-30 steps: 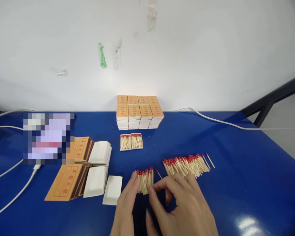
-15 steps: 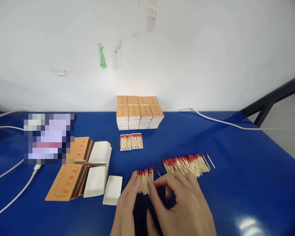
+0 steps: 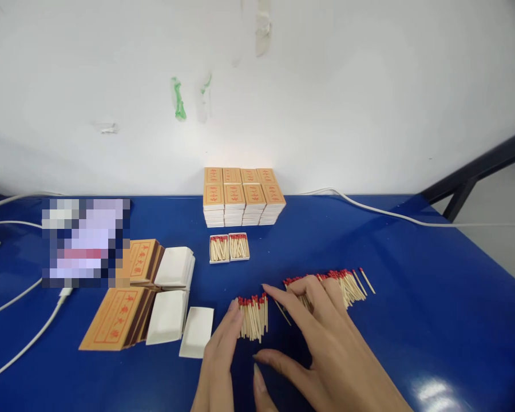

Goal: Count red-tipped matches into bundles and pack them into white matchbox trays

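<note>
A small bunch of red-headed matches [image 3: 253, 320] lies on the blue table in front of me. My left hand [image 3: 218, 366] rests along the bunch's left side, its fingers stretched out and its thumb apart. On the other side, my right hand [image 3: 326, 337] is spread, thumb and index finger apart with nothing between them. A single match [image 3: 283, 313] lies under its index finger. The right fingers partly cover a larger pile of matches [image 3: 347, 289]. Left of my left hand sits an empty white matchbox tray [image 3: 197, 332].
Two filled trays [image 3: 229, 248] stand before a block of stacked matchboxes [image 3: 243, 197] near the wall. Stacked white trays [image 3: 167, 317] and flat orange sleeves [image 3: 115, 317] are at left, beside a blurred phone [image 3: 88, 240]. A white cable [image 3: 381, 213] runs along the back right.
My right hand has moved right and opened, its thumb and index finger leaving the small bunch's right side. The left hand stays beside the bunch.
</note>
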The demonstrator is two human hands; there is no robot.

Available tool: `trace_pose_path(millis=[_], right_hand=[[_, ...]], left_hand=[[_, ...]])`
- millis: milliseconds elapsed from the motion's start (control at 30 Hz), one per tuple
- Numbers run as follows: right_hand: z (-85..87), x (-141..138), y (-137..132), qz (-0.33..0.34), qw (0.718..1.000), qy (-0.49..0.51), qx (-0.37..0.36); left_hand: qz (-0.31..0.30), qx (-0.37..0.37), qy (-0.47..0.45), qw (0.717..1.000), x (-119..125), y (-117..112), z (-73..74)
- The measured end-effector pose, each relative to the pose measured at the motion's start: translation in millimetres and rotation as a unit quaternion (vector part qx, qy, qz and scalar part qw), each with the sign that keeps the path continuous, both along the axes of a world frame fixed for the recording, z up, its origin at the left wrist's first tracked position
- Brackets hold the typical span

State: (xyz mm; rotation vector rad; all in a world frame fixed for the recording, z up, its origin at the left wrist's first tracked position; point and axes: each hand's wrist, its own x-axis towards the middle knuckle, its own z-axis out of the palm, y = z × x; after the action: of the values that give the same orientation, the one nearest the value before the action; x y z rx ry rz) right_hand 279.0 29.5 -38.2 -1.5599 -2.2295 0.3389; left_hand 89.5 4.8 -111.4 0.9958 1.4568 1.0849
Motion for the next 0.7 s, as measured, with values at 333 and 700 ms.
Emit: trace_pose_path(millis=[333, 700], right_hand=[[1.2, -5, 4, -0.001, 0.999, 0.021, -0.029], [20.1, -7, 19, 0.026, 0.993, 0.028, -0.109]], left_hand=[[-0.012, 0.046, 0.023, 0.999, 2, -2, 15.5], [-0.026, 0.054, 0.039, 0.997, -1, -4, 18.1]])
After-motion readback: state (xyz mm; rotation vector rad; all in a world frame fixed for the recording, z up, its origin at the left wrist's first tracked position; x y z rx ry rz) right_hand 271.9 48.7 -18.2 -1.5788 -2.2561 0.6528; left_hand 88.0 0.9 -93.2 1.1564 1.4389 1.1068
